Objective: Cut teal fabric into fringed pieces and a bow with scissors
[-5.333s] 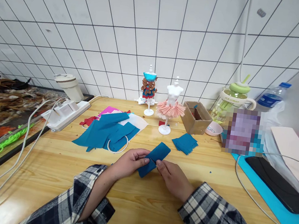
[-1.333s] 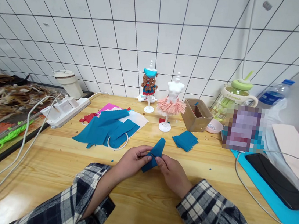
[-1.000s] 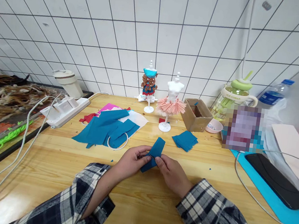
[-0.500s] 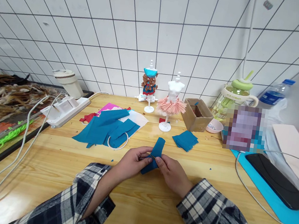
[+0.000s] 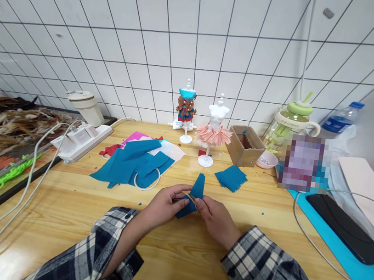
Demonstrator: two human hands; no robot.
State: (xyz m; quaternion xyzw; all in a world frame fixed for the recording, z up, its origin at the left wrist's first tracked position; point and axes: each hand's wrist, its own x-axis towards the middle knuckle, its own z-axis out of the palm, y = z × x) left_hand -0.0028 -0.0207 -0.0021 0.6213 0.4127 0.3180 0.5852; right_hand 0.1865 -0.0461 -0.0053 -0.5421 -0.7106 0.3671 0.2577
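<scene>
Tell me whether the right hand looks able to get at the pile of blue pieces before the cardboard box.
Probably yes: the pile of blue pieces lies just beyond the right hand, with nothing seen standing between them. That hand is occupied with the blue strip, so may need freeing first.

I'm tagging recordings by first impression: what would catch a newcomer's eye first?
Probably the white mannequin in its pink skirt, standing just right of centre. In front, the left hand and right hand meet at a blue strip. A shaggy brown heap lies at far left.
</scene>
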